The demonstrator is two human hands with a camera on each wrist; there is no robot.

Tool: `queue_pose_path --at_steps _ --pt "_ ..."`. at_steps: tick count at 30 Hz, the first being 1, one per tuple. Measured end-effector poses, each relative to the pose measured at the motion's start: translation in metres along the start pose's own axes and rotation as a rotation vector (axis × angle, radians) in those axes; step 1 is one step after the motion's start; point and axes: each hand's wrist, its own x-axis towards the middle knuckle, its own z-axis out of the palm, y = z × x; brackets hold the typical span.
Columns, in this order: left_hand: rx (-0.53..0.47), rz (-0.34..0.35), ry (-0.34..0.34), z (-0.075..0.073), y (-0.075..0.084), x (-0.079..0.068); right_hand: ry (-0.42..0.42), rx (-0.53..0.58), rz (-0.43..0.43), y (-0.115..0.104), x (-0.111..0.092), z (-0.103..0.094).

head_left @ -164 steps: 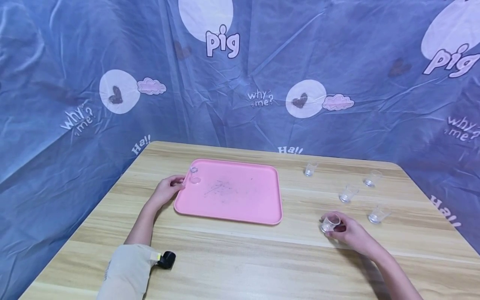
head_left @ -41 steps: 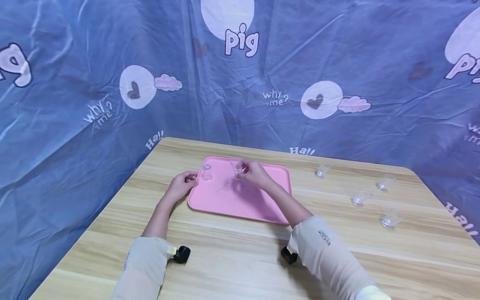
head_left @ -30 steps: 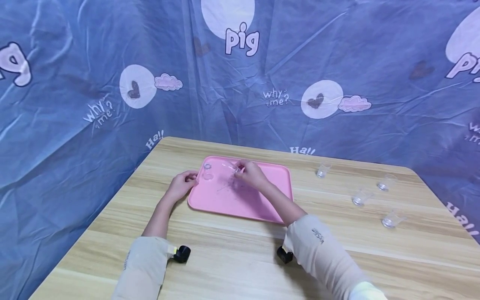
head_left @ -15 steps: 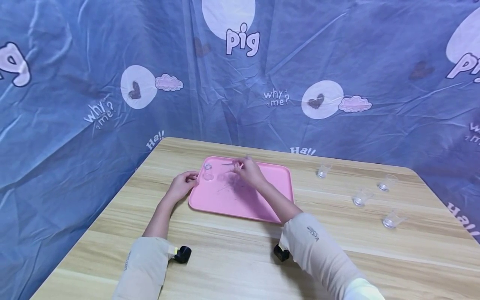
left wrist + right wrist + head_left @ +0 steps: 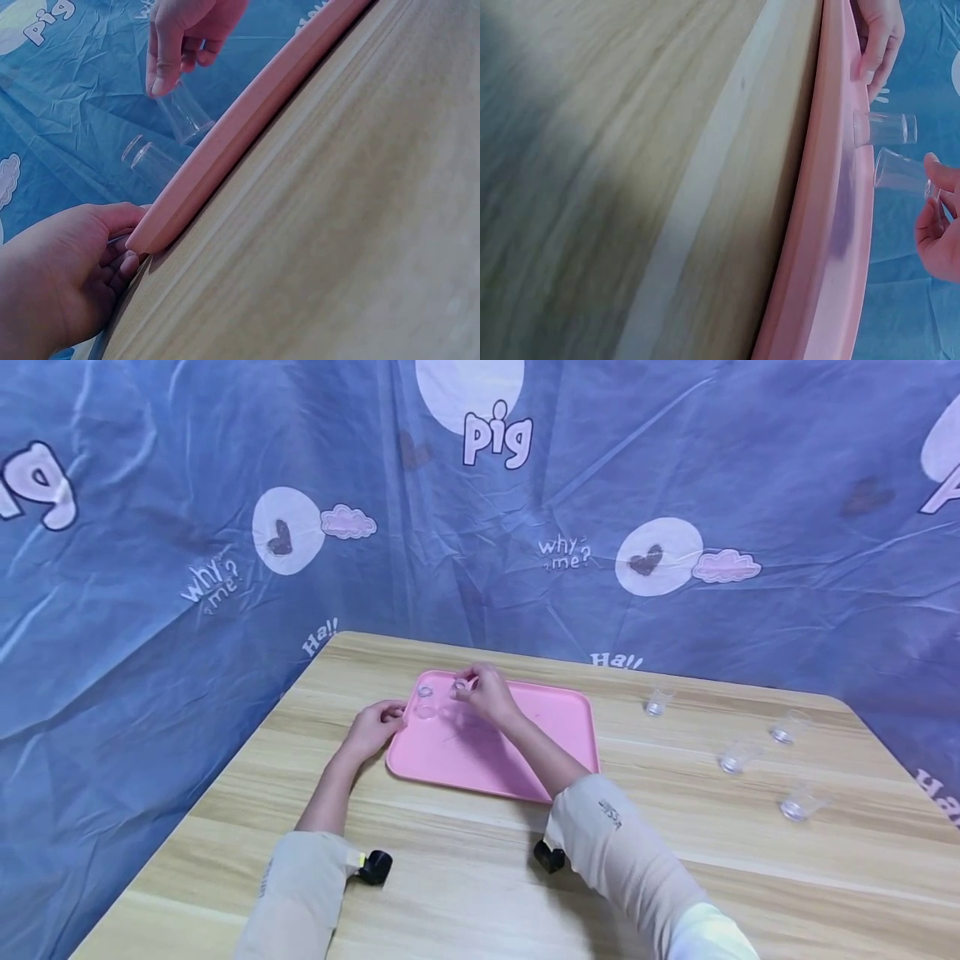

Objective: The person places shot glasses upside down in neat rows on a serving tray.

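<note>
A blue printed cloth [image 5: 187,468] hangs behind the bench [image 5: 450,877]; the head view cuts off the cloth's top and sides and the bench's near side. On the bench lies a pink tray [image 5: 427,756], its middle partly covered by the right forearm and its shadow. Two pale sleeves, left [image 5: 300,885] and right [image 5: 622,852], run out of the bottom of the frame, each with one black piece, left [image 5: 375,867] and right [image 5: 550,857], at its cuff.

The left hand [image 5: 377,727] pinches the tray's left edge, some fingers hidden beneath it. The right hand [image 5: 486,691] reaches over the tray, thumb and fingertips pinching the base of an inverted clear cup [image 5: 901,172]; whether its mouth touches the tray cannot be told.

There are six cups: that held one, one inverted cup [image 5: 885,129] just beside it near the tray's left edge, and four upright cups [image 5: 657,703] [image 5: 787,727] [image 5: 737,758] [image 5: 799,803] on the bench right of the tray, their clear walls hard to make out.
</note>
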Motion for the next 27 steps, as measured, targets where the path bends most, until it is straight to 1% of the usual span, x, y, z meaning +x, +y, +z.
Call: queue_pose_path --at_steps 6,12,18,27 --pt "-0.007 0.004 -0.004 0.002 0.002 0.001 -0.007 -0.009 -0.007 0.000 0.004 0.005" --pt "-0.006 0.021 -0.006 0.001 0.004 0.001 -0.025 -0.019 0.012 0.000 0.005 0.011" --pt "0.004 0.019 -0.005 0.001 0.003 0.000 -0.027 -0.031 0.016 0.003 0.005 0.017" --pt "-0.005 0.018 -0.007 0.000 0.001 0.000 -0.024 -0.030 -0.015 0.006 0.006 0.023"
